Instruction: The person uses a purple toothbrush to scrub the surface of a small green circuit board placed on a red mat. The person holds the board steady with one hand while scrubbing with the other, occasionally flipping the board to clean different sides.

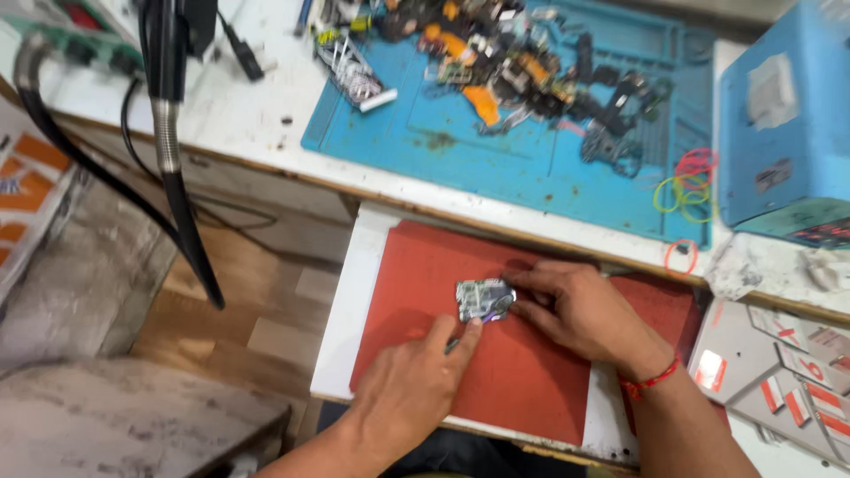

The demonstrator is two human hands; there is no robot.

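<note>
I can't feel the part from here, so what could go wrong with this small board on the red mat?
The small circuit board is pinned only by the right hand fingertips; it may skid when the left hand prods it. The red mat reaches the shelf's front edge, so a slipped part could drop to the floor.

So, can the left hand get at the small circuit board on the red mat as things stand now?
Probably yes. The left hand lies on the red mat with its fingertips just below the small circuit board. Nothing stands between them. The right hand holds the board's right side, but its left and lower edges are free.
</note>
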